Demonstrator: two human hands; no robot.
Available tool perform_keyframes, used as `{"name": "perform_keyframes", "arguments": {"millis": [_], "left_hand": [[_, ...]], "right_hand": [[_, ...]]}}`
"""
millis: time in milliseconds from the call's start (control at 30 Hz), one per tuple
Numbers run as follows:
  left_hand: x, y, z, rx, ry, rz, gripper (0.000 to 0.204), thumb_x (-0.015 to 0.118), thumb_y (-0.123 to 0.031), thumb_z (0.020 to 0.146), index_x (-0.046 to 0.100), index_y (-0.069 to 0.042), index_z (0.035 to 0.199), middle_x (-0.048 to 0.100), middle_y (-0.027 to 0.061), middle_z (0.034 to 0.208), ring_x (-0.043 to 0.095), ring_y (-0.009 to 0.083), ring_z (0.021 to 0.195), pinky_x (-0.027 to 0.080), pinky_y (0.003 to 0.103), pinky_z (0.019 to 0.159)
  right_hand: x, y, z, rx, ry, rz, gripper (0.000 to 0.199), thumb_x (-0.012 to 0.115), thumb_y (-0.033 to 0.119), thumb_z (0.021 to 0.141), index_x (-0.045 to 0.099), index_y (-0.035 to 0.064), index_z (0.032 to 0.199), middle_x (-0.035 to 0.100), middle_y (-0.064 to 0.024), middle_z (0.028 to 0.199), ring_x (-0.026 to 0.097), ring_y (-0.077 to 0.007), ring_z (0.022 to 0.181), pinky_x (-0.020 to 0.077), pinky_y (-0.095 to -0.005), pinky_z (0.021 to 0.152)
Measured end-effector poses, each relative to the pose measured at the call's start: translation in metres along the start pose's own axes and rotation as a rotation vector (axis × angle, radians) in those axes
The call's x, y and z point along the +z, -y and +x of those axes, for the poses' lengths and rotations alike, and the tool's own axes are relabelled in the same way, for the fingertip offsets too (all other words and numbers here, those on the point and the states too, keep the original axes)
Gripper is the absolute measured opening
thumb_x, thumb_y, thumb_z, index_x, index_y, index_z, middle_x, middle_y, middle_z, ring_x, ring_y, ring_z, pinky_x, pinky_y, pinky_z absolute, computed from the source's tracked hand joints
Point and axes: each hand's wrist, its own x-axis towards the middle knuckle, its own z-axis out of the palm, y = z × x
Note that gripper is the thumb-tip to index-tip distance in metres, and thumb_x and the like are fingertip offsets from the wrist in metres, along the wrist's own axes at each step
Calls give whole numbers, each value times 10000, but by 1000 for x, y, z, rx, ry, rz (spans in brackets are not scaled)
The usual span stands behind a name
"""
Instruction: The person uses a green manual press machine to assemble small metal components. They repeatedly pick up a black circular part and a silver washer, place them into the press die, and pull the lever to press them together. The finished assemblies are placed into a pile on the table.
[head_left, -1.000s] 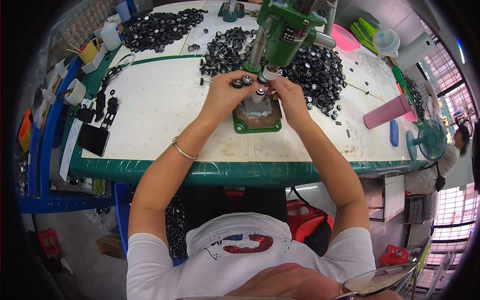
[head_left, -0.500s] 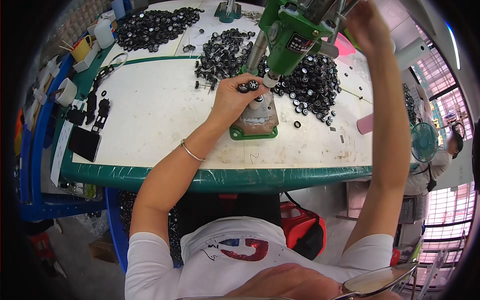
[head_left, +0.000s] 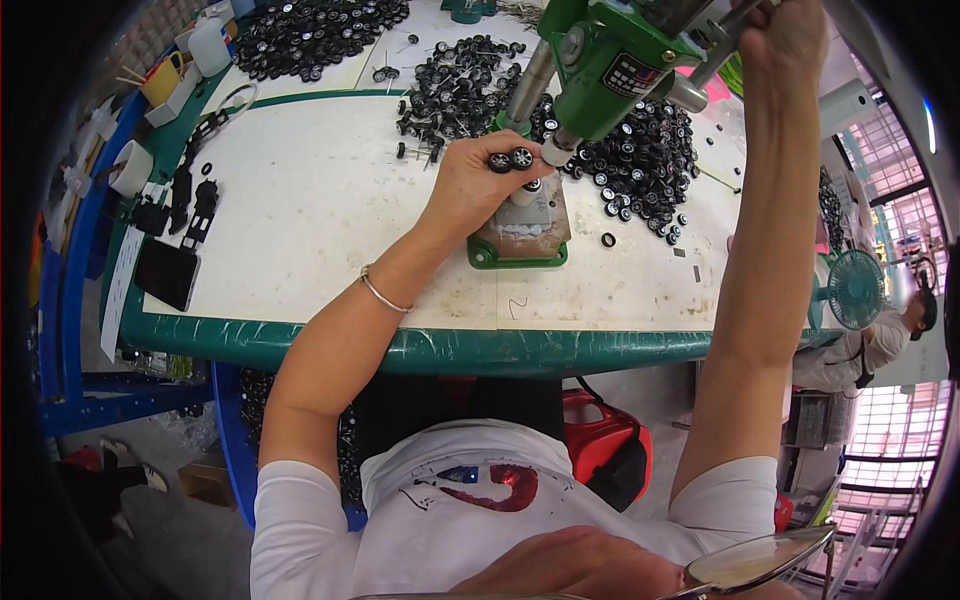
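Note:
A green hand press (head_left: 600, 75) stands on the table in front of me, its ram tip (head_left: 558, 150) close to the fingertips of my left hand. That hand (head_left: 468, 180) is closed, with small black toy wheels (head_left: 511, 160) with silver hubs pinched in it. Just below the fingers, another small wheel sits on top of a pale post (head_left: 524, 194) on the press base (head_left: 520, 250). My right hand (head_left: 785, 45) is raised at the upper right, its fingers wrapped round the press lever (head_left: 722, 52). Part of its grip is cut off by the picture's edge.
Black wheels lie in a heap (head_left: 645, 165) right of the press. Wheels on thin axles form another pile (head_left: 460, 95) behind my left hand, and a third heap (head_left: 310, 40) is farther left. A phone (head_left: 168, 275) lies at the left. Beyond the table are a fan (head_left: 855, 288) and another person (head_left: 890, 335).
My right hand has shifted rightward with the lever. My left hand stays by the press with the wheels in its fingers. The whole view has shifted slightly.

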Motion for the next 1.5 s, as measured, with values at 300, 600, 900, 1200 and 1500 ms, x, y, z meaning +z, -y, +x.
{"name": "perform_keyframes", "arguments": {"millis": [300, 600, 900, 1200, 1500], "left_hand": [[-1, 1, -1, -48, 25, 24, 177, 754, -92, 771, 713, -2, 917, 648, -21, 825, 549, 47, 699, 458, 213, 641], [-3, -12, -4, -167, 113, 0, 219, 685, -94, 836, 676, -20, 1041, 699, 47, 948, 642, 95, 837, 515, 244, 795], [-33, 6, 8, -230, 23, -499, 242, 621, -143, 885, 590, -24, 1093, 673, 101, 894, 639, 167, 835, 485, 280, 838], [-91, -4, -5, -302, 267, 784, 157, 725, -131, 726, 713, -31, 846, 671, 29, 722, 571, 97, 606, 452, 240, 588], [-99, -22, -28, -266, 458, 671, 170, 668, 36, 696, 704, -18, 854, 674, 80, 750, 603, 130, 696, 474, 259, 679]], "right_hand": [[60, -12, -83, -640, -298, -345, 314, 496, 192, 818, 294, 142, 583, 181, 35, 500, 123, -94, 439, 118, -281, 445], [45, -1, -68, -458, -120, -357, 265, 516, 164, 830, 365, 115, 618, 287, 18, 519, 238, -93, 461, 193, -264, 463], [-19, -30, 25, -87, -353, -305, 225, 604, 301, 902, 514, 155, 756, 402, 83, 541, 324, -25, 374, 210, -179, 329], [-15, -52, -50, 32, -284, -624, 221, 527, 264, 919, 607, 73, 843, 556, -8, 689, 513, -107, 593, 415, -240, 561], [-99, -90, -223, 257, 168, -1468, 203, 659, 145, 826, 664, 85, 1020, 646, -69, 897, 635, -222, 773, 506, -316, 695]]}}
